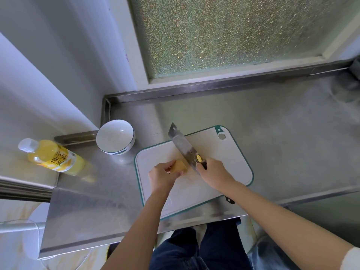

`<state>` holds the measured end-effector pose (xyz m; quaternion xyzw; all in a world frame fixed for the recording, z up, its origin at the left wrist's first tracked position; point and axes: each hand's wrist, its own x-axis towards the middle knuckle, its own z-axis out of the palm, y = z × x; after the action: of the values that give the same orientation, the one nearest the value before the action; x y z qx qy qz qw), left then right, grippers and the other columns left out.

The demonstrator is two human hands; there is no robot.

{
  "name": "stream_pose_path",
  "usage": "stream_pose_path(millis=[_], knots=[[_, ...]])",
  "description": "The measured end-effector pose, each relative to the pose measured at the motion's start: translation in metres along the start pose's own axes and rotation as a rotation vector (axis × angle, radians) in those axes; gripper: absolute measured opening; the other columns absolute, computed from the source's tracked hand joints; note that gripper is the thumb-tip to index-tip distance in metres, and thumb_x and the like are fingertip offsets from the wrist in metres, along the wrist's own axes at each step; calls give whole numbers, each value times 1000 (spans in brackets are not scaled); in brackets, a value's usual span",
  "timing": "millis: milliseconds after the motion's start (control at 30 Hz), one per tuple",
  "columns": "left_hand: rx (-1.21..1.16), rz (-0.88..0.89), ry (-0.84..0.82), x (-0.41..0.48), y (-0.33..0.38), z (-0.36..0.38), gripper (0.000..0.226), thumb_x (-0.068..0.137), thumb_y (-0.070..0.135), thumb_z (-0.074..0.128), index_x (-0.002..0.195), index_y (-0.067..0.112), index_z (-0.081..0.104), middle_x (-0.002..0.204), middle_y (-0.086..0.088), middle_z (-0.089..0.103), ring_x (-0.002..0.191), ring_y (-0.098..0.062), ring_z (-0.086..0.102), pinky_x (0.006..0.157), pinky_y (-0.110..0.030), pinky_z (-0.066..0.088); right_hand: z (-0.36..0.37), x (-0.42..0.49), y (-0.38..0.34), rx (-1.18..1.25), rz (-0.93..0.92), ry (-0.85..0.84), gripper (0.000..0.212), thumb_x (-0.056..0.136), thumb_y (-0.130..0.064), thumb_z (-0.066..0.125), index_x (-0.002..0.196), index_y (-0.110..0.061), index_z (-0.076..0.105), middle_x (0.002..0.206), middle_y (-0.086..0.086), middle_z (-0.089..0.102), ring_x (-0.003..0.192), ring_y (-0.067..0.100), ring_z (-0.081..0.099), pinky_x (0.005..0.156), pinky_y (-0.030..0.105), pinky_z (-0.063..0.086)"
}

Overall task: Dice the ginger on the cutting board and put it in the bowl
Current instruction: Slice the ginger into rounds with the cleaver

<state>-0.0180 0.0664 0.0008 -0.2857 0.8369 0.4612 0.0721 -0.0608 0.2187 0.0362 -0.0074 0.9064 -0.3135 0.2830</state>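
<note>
A pale cutting board (229, 164) with a teal rim lies on the steel counter. A tan chunk of ginger (179, 166) sits near the board's left half, and my left hand (162, 175) holds it with curled fingers. My right hand (213, 171) grips the dark handle of a cleaver (182, 143). Its wide blade stands against the ginger's right side and points away from me. A white bowl (115, 137) with a dark rim line stands empty to the left of the board, beyond its far corner.
A bottle of yellow drink (51, 156) stands at the counter's left end. A raised steel lip (214, 87) and a frosted window back the counter. The counter's front edge (136, 233) runs just above my legs.
</note>
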Motion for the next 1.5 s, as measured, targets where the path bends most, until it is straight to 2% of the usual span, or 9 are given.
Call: stream_pose_path(millis=[100,233,467,600,867,1100,1233,1333,1500], knots=[[-27,-6,5,0,0,0,49,67,19,81,114,19,68,103,-1,68,86,-10,59,70,-8,35,-1,-4,-3,11,-48,-3,34,93,-27,45,62,-25,33,66,0,45,63,22,43,48,25,31],[-53,-18,8,0,-1,1,50,66,17,81,114,17,68,103,-2,69,88,-12,61,76,-15,39,-2,-8,-7,-1,-72,-10,33,93,-27,45,62,-25,34,65,-1,44,60,19,40,46,21,28],[-62,-26,4,-1,1,0,50,66,18,82,114,18,68,104,-1,69,85,-10,59,71,-10,38,0,-11,-11,-24,-68,-14,19,95,-26,43,82,-12,46,70,2,48,69,25,46,49,26,32],[-54,-28,-5,0,1,-2,50,66,18,82,114,18,67,106,-1,69,85,-8,59,76,-12,39,-1,-16,-9,-33,-60,-38,20,96,-27,41,84,-11,47,64,-3,45,60,19,46,46,20,31],[-57,-34,-10,2,1,-2,50,65,18,82,113,18,68,104,-1,69,87,-11,60,77,-15,40,-6,-17,-12,-92,-41,-84,28,97,-26,40,73,-13,44,64,-2,43,62,20,47,47,22,31],[-39,-45,-17,3,1,-3,50,64,18,83,112,18,68,103,-1,69,86,-11,60,75,-14,39,-9,-13,-34,-116,12,-95,37,96,-21,40,60,-20,34,66,3,46,65,26,46,64,27,34],[-40,-33,-9,3,3,-3,49,64,17,82,111,16,69,102,-3,70,83,-9,59,74,-13,38,-2,0,-44,-112,19,-78,22,95,-19,42,82,-6,53,84,15,55,75,28,47,67,28,36],[-31,-35,-17,5,2,-3,49,63,18,83,110,17,69,101,-2,70,83,-9,59,74,-13,38,2,5,-43,-100,35,-67,27,95,-19,42,100,2,59,91,20,59,77,31,50,67,29,37],[-6,-27,-31,9,-1,-5,48,64,21,83,109,18,70,102,-1,71,83,-7,61,76,-13,39,-1,-7,-35,-110,8,-88,27,96,-21,41,72,-11,44,69,5,51,66,25,48,61,29,36]])
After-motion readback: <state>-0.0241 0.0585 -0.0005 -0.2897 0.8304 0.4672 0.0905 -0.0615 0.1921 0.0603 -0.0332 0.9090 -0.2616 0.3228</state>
